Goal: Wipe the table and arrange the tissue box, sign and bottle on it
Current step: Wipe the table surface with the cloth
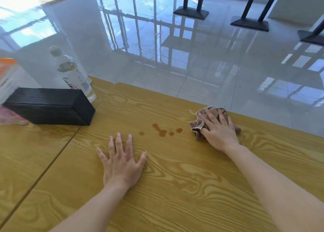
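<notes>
Pressing cloth [197, 126] with right hand [219, 130], left hand [121, 163] flat, bottle [75, 75] label unreadable

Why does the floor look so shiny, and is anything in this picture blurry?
Head view: the glossy floor mirrors bright windows as glare; the bottle and the left edge look smeared and soft; the left hand, right hand, cloth and brown stains on the table are fairly sharp.
</notes>
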The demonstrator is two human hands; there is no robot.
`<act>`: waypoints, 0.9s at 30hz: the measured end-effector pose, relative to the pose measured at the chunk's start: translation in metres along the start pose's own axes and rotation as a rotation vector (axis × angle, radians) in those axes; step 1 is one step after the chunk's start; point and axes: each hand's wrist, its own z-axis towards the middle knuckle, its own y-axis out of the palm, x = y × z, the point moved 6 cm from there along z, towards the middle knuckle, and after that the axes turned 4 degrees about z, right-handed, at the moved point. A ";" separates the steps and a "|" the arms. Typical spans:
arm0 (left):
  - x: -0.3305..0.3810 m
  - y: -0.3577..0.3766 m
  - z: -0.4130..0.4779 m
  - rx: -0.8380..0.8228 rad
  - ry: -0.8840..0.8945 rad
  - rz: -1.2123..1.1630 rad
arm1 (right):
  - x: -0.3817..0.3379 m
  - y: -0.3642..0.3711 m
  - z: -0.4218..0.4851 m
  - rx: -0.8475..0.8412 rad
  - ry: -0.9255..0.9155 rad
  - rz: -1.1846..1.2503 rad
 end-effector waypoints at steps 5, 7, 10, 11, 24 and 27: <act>0.003 -0.003 -0.002 0.001 -0.001 0.005 | -0.009 0.027 -0.083 0.056 -0.292 -0.197; 0.004 -0.004 -0.003 -0.006 0.002 0.014 | -0.008 0.016 -0.051 0.012 -0.251 -0.163; 0.003 -0.005 -0.004 0.003 -0.004 0.000 | -0.017 0.003 0.009 -0.023 0.021 -0.080; 0.003 -0.006 -0.003 0.003 -0.001 -0.004 | -0.024 0.004 0.019 -0.009 0.079 -0.070; 0.002 -0.005 -0.003 0.010 0.001 -0.013 | -0.060 0.025 -0.056 0.047 -0.197 -0.146; 0.003 -0.007 -0.004 0.011 0.001 -0.018 | -0.090 0.026 -0.013 0.021 -0.014 -0.076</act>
